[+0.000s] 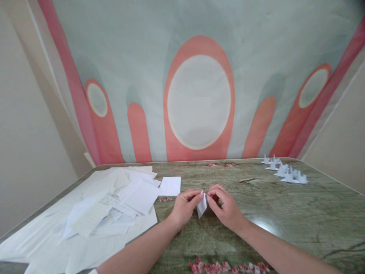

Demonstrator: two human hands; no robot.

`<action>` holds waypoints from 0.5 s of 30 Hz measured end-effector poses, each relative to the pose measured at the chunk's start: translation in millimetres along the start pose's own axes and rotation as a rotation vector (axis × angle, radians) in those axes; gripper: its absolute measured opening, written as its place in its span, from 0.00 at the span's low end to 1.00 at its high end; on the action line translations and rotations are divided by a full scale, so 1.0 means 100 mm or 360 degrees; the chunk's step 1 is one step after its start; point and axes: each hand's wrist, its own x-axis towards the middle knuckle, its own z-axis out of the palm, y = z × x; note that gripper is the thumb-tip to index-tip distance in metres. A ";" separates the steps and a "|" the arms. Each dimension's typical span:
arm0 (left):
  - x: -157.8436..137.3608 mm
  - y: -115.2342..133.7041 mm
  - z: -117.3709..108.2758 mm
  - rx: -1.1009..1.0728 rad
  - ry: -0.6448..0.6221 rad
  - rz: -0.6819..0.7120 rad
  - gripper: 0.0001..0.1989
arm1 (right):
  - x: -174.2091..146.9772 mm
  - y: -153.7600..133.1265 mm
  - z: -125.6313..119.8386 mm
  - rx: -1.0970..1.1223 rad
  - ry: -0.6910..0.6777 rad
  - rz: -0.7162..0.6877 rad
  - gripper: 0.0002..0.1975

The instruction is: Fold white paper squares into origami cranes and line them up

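A small piece of folded white paper (202, 208) is held upright just above the table, between my two hands. My left hand (186, 207) pinches its upper left part between thumb and fingers. At the top right edge, the thumb and forefinger of my right hand (224, 205) close on a small tip of the same paper. The fingers cover part of the folds, so its full shape is hidden. Behind my left hand lies a square stack of white paper (170, 186).
Loose white sheets (85, 217), some printed, spread in a heap over the left of the wood-patterned table (256, 201). Several small folded white paper figures (288, 173) stand at the far right. A backdrop (151, 49) with pink arches rises behind the table's far edge.
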 end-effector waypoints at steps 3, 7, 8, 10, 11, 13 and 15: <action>0.00 -0.02 0.00 -0.0004 0.0020 -0.0002 0.13 | -0.01 0.00 -0.01 0.0006 -0.0026 0.0020 0.04; 0.00 -0.02 -0.01 0.0006 0.0098 0.0001 0.13 | -0.03 0.04 0.01 -0.0031 -0.0200 0.0072 0.05; 0.00 -0.01 -0.01 0.0012 0.0105 0.0012 0.12 | -0.03 0.05 0.02 -0.0047 -0.0247 0.0074 0.05; -0.01 0.00 -0.01 0.0021 0.0105 0.0040 0.12 | -0.03 0.07 0.03 -0.0074 -0.0298 0.0062 0.04; -0.01 0.01 0.00 0.0022 0.0103 0.0055 0.12 | -0.03 0.08 0.04 -0.0079 -0.0298 0.0053 0.04; -0.01 0.01 0.00 0.0011 0.0099 0.0068 0.12 | -0.03 0.08 0.04 -0.0068 -0.0275 0.0047 0.05; -0.01 0.00 0.01 -0.0038 0.0090 0.0050 0.13 | -0.02 0.08 0.04 -0.0044 -0.0248 0.0060 0.08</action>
